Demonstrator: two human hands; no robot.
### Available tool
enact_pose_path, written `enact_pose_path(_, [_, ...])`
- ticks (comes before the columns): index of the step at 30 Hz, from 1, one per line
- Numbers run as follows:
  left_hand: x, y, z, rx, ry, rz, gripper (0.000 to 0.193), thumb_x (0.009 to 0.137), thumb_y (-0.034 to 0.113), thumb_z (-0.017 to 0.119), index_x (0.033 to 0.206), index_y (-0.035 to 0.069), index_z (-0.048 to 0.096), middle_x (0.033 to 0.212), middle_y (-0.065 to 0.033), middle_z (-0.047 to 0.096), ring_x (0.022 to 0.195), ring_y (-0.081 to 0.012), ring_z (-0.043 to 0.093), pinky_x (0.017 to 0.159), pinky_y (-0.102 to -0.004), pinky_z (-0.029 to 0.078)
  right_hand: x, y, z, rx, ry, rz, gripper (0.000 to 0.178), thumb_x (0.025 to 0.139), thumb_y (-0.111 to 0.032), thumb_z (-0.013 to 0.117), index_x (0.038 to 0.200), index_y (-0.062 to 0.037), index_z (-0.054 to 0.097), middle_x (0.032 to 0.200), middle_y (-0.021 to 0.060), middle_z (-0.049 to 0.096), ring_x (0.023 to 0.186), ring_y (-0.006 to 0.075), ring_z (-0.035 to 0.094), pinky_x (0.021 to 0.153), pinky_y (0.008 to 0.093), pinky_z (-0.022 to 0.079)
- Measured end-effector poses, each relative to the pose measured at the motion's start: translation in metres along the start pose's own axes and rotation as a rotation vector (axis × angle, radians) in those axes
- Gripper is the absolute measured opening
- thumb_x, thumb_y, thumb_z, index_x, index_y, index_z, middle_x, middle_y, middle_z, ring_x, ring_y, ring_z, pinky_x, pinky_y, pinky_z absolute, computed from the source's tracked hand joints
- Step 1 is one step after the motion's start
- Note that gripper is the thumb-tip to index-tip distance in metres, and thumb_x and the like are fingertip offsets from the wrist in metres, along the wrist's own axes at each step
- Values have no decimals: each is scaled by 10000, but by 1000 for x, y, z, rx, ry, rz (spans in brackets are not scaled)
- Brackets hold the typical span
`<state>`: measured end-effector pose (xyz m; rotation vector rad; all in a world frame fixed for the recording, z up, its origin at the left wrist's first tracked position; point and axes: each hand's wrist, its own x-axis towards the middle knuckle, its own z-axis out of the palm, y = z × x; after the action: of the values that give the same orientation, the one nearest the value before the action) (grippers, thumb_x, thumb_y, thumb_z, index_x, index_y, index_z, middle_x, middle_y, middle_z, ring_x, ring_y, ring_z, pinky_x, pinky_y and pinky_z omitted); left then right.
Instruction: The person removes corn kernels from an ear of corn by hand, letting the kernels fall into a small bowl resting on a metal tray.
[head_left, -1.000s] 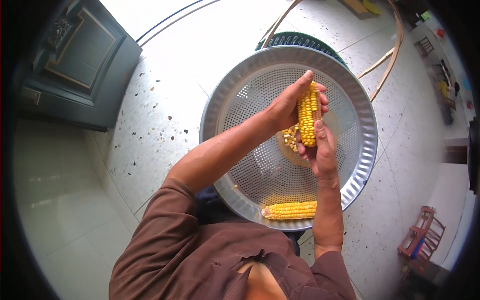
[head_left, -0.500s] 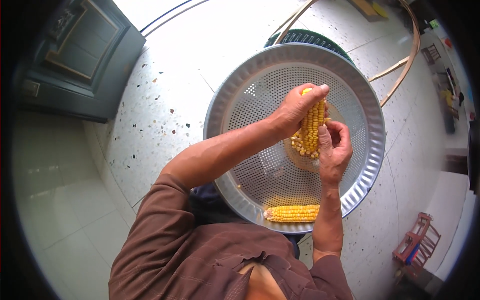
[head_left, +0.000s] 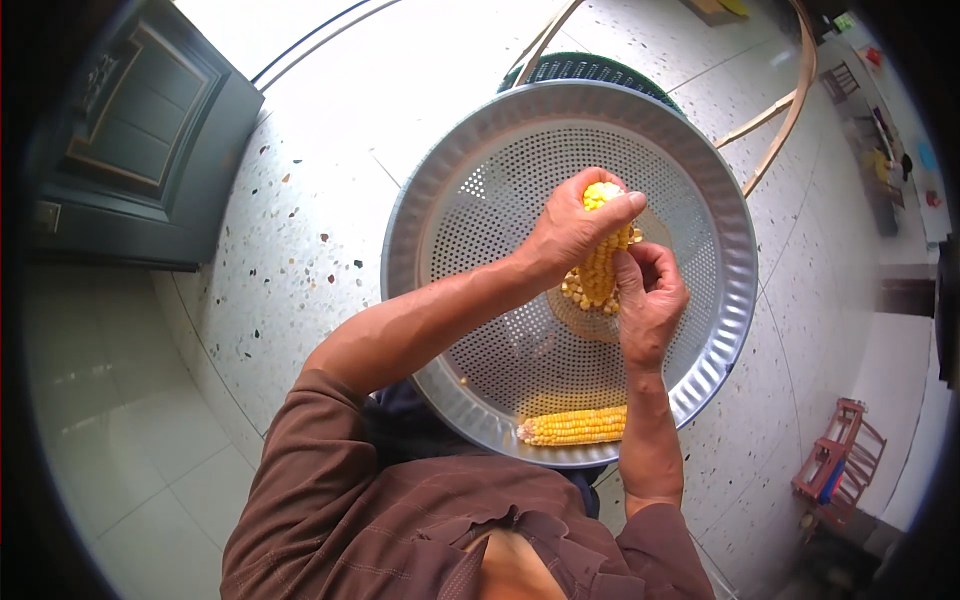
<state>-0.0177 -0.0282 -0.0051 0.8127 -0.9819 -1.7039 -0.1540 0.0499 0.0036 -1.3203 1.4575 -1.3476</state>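
Note:
Over a wide perforated metal basin [head_left: 402, 250], my left hand [head_left: 562, 232] is wrapped around the upper part of a yellow corn cob [head_left: 601, 272]. The top end of this cob pokes out between thumb and fingers. My right hand [head_left: 654, 308] is curled against the cob's right side, thumb pressed to the kernels; its fingertips are partly hidden. Loose corn kernels [head_left: 577, 293] lie in the basin below the cob. Near the basin's close edge rests a second corn cob [head_left: 570, 427], its right end covered by my right forearm.
Behind the basin stands a dark green basket [head_left: 600, 68], and a bent wooden hoop [head_left: 792, 120] curves at the far right. A dark green panelled door [head_left: 140, 130] is at the left. To the right, a reddish-brown chair [head_left: 838, 465] stands on the speckled floor [head_left: 290, 250].
My left hand has tipped the cob, so its top end now shows more. The right thumb stays against the kernels. The whole view has shifted slightly.

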Motion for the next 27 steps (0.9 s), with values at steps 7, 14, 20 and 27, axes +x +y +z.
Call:
enact_pose_path(7, [-4,6,1,55,23,7,404,923,372,770,1111,61,593,956,-41,631,852,-120,640,773,-274,574,-1,2,2,86,-27,24,254,1002,-185,728,1104,33,647,963,19,687,862,81,639,809,239,548])
enact_pose_path(14, [-5,6,-1,9,13,2,402,927,357,766,1123,59,583,963,-43,627,845,-125,639,763,-283,582,-2,0,0,139,-111,39,213,1032,-130,674,1148,39,615,1018,35,665,906,94,636,840,252,548])
enact_pose_path(20, [-5,8,-1,-22,12,23,460,902,442,797,1065,64,594,909,-40,638,807,-120,646,708,-269,568,-1,-1,0,154,-134,50,175,1037,-109,656,1123,36,608,1004,39,656,899,102,640,839,257,549])
enact_pose_path(27, [6,7,-5,-160,-62,-13,433,954,447,737,1092,62,593,919,-58,640,825,-156,672,771,-326,600,-3,4,-5,-240,-29,-301,159,1041,-113,635,1089,33,595,986,60,653,858,123,631,785,270,538])
